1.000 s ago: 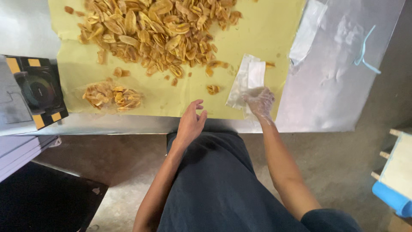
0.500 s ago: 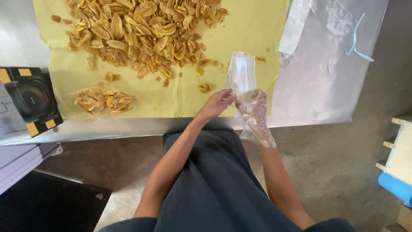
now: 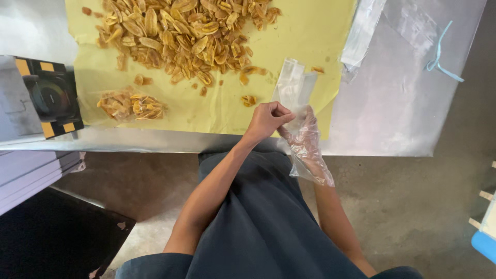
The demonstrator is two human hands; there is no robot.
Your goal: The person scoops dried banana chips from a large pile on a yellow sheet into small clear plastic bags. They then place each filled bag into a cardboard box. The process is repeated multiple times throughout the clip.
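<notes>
**Inspector:** Report the item in hand.

**Assistant:** A small clear plastic bag, empty, held upright over the near edge of the yellow paper. The left hand is closed, pinching the bag's lower edge. The right hand wears a loose clear glove and is curled against the same edge; both hands grip the bag.

**Inspector:** Step in progress?

**Assistant:** In my judgement, the bag's mouth is being worked open; it looks flat and unfilled. Parting the two layers calls for a fingertip rub, awkward with the slack glove.

**Inspector:** Surroundings?

**Assistant:** A large heap of fried chips lies on the paper beyond the bag, a smaller pile to the left, a few strays near the bag. The paper covers a metal desk. A black-and-yellow device sits at the left end; more clear bags and a blue band lie at the right.
</notes>
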